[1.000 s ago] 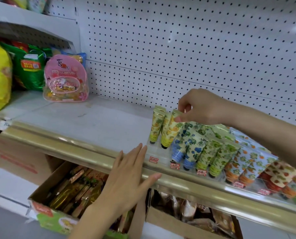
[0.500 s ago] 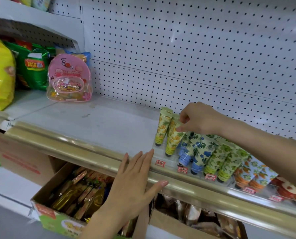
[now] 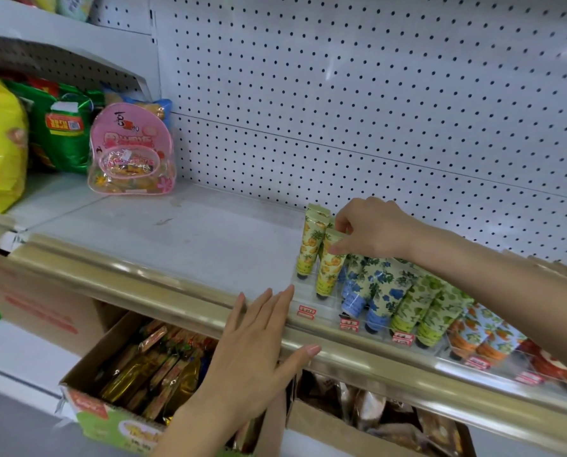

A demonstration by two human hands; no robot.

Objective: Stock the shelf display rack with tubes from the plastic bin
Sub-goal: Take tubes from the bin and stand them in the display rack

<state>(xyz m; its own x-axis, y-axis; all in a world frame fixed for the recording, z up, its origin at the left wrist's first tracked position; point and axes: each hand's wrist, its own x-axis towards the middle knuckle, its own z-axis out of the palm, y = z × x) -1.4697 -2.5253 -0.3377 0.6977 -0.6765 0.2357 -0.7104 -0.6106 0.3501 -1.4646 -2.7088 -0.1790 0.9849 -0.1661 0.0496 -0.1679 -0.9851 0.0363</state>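
1. While working at the white shelf (image 3: 176, 245), brace on its gold front rail (image 3: 143, 285) with the left hand (image 3: 259, 344), laid flat there with fingers straight and close, thumb splayed, gripping nothing.
2. Treat the clear display rack (image 3: 303, 285) at the shelf's front right as the target. No plastic bin in view.
3. Match the filled rows of blue-flowered tubes (image 3: 377, 291) and green-leaved tubes (image 3: 424, 301): cap down, leaning back, touching side to side.
4. Seat the yellow tube (image 3: 330, 268), now cap-down in the rack's leftmost column just in front of its twin (image 3: 308, 249), by pressing straight down without twisting.
5. Guide with the right hand (image 3: 377, 232), pinching that tube's crimped top between thumb and fingertips. Loosen only after feeling it settled; likeliest slip, judging by the open left side, a sideways topple.
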